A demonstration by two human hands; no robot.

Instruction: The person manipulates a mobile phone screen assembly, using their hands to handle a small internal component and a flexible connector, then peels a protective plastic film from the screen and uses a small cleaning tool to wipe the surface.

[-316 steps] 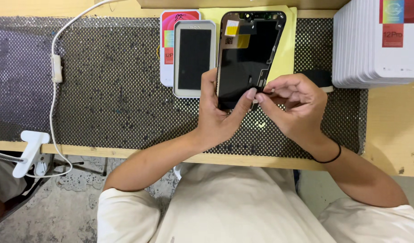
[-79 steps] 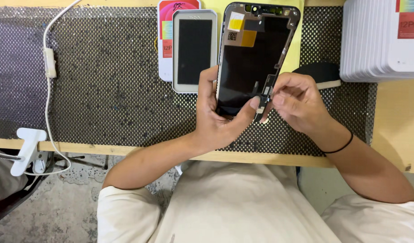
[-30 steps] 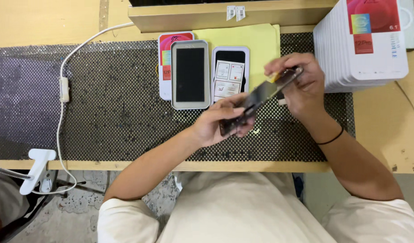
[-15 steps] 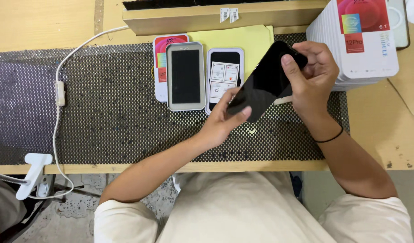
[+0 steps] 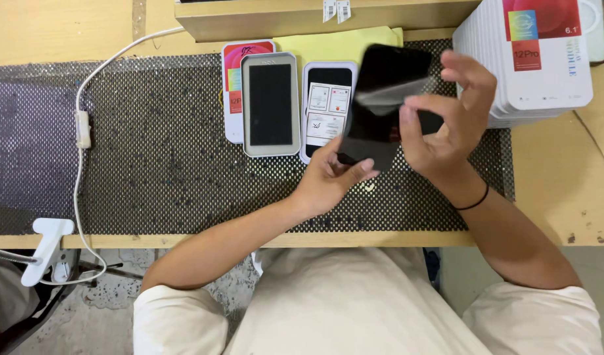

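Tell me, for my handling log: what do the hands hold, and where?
The left hand grips the black phone screen by its lower end; the right hand steadies its right side.

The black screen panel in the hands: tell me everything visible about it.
The black screen panel is a thin, flat, glossy rectangle with rounded corners, its dark glass showing a pale reflection. It is held tilted above the dotted black mat, partly covering a white-framed phone. The left hand holds its lower end; the right hand meets its right edge, fingers spread. Motion blur hides finer detail.
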